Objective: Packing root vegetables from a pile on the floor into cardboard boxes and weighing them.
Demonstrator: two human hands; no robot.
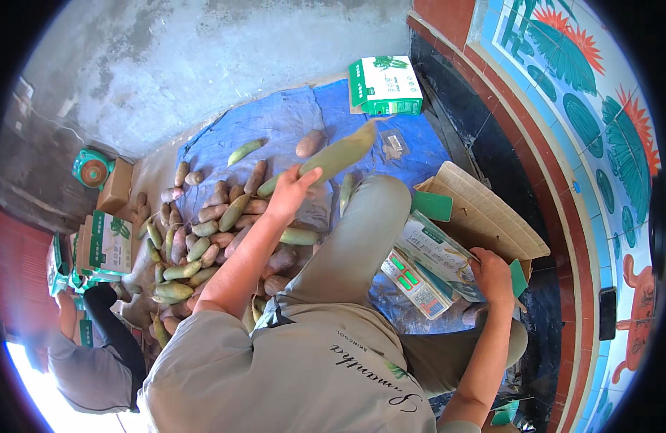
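My left hand (pixel 295 190) is wrapped round a long green radish (pixel 341 154), raised over the blue sheet and tilted up to the right. Below and left of it lies a heap of radishes, some green like this radish (pixel 236 210), others reddish like this radish (pixel 214 213). On my right, an open cardboard box (pixel 484 213) stands with its brown flap folded outward. My right hand (pixel 493 276) grips the near right edge of the box, fingers curled over its printed side. A digital scale (pixel 417 286) with lit green displays sits against the box; part of it is hidden beneath.
A white and green carton (pixel 385 86) rests at the far edge of the blue sheet (pixel 275 115). Leftward are more cartons (pixel 110 242), a green fan (pixel 92 168) and another person (pixel 94 361) crouching. A tiled wall (pixel 600 144) bounds the right side.
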